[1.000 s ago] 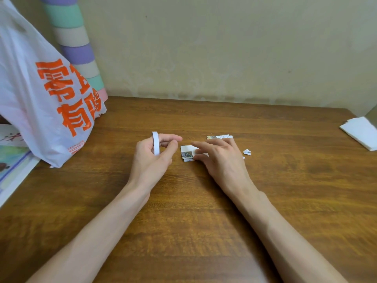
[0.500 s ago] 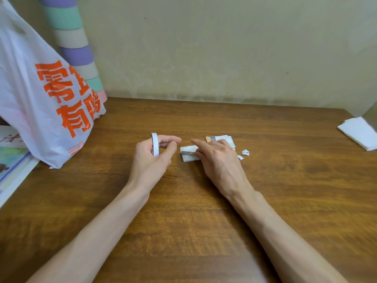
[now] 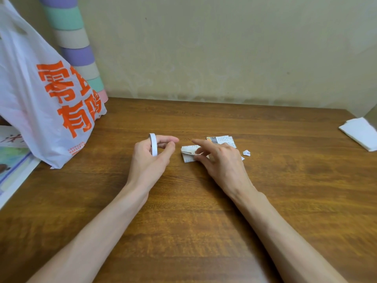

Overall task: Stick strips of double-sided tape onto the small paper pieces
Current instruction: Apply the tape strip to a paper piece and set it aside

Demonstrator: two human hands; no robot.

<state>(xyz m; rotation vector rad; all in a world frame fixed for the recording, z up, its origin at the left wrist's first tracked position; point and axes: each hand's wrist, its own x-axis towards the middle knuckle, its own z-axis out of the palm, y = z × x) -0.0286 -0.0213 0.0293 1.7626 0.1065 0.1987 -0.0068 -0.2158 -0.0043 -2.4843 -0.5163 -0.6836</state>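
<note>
My left hand (image 3: 150,158) holds a thin white roll of double-sided tape (image 3: 153,144) upright, fingers curled round it, at the middle of the wooden table (image 3: 183,221). Just to its right lies a small folded piece of printed paper (image 3: 188,153). My right hand (image 3: 221,160) hovers over that paper's right part with the forefinger stretched out and the other fingertips at its edge. A second printed paper piece (image 3: 223,139) lies behind the right hand. Tiny white scraps (image 3: 246,153) sit to the right of the hand.
A white plastic bag with orange characters (image 3: 42,103) stands at the left, in front of a striped pastel tube (image 3: 75,48). Printed sheets (image 3: 12,158) lie under the bag at the left edge. A folded white tissue stack (image 3: 361,132) lies at the far right. The wall closes the back.
My right hand has lifted its fingers from the folded paper and drawn slightly right, uncovering the printed piece behind it. My left hand has kept still with the tape roll.
</note>
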